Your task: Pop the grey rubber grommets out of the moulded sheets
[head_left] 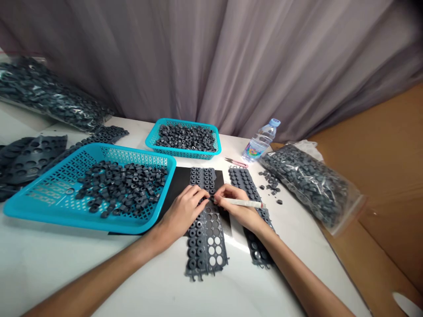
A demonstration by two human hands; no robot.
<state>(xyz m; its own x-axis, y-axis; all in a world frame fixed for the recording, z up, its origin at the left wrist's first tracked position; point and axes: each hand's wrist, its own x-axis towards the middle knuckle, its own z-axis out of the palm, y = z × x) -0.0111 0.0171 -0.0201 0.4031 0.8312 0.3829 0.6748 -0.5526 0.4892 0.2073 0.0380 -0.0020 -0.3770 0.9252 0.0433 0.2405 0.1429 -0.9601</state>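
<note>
My right hand (238,204) is closed around a whitish pen-like stick (246,203), which points left and has a reddish end. The fingertips of my left hand (185,209) are pinched together close to my right fingertips, over a dark grey rubber sheet (206,264). Small dark bits show between the fingertips, too small to tell apart. Ring-shaped pieces (192,263) fill the sheet's left columns and its far end. Its near right columns are open round holes. A second dark sheet (244,182) lies to the right, partly under my right forearm.
A large blue basket (142,226) of dark rings stands left, and a smaller blue basket (183,152) behind. A water bottle (261,141), pink-handled snips (236,162), loose pieces (271,181) and a filled bag (307,185) lie right. Another bag (49,92) sits far left.
</note>
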